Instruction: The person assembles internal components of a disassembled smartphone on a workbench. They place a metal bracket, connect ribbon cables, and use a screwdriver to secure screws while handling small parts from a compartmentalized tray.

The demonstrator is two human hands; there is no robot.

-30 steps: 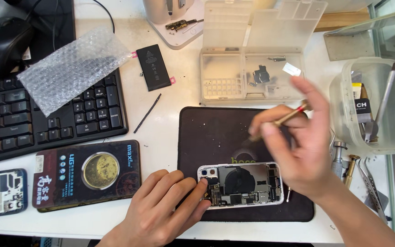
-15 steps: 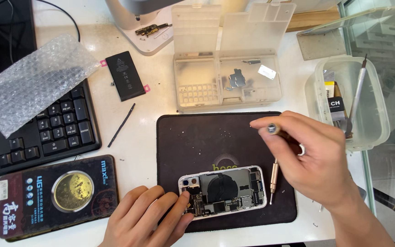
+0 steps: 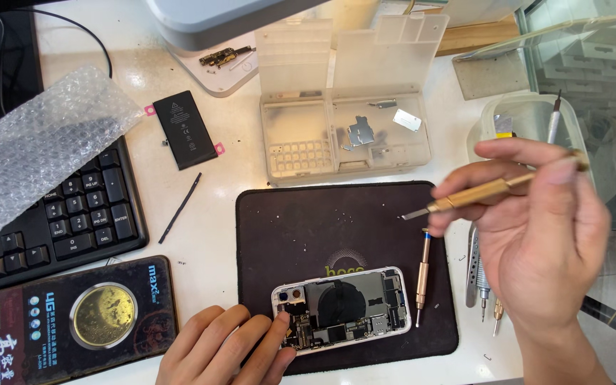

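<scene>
An opened white phone with its insides exposed lies on a dark work mat. My left hand rests at the mat's front edge, fingertips on the phone's left end. My right hand is raised to the right of the mat and holds a gold flat-tipped pry tool, its tip pointing left above the mat. A gold screwdriver lies on the mat just right of the phone.
A clear parts box stands open behind the mat. A black battery, a thin black strip, bubble wrap and a keyboard lie to the left. More tools and a plastic tub are at right.
My right hand has left one gold screwdriver on the mat beside the phone and lifted to the right, holding a gold pry tool. My left hand stays on the phone.
</scene>
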